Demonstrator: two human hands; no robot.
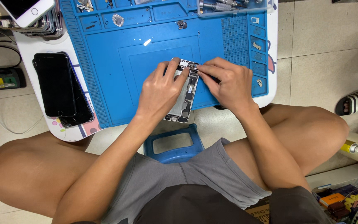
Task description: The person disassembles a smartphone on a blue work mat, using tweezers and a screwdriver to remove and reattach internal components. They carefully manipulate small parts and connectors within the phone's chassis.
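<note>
- Left hand (pixel 159 92) rested on opened phone (pixel 186 93), fingers curled over its left edge, holding it down
- Right hand (pixel 224 83) pinched fingertips together at phone's top end, perhaps on a small tool or part, too small to tell
- Phone lay on blue mat (pixel 117 70), near its front edge
- Two dark phones (pixel 61 89) stacked at table's left side, well apart

Blue silicone repair mat (pixel 112 87), on white table (pixel 42 43). Two black phones (pixel 61 89), stacked, at nine o'clock. Pile of phone frames (pixel 30 18), at ten o'clock. Power strip (pixel 1 79), far left. Blue stool (pixel 172 145), centre. Striped sandal (pixel 353 103), at three o'clock.
</note>
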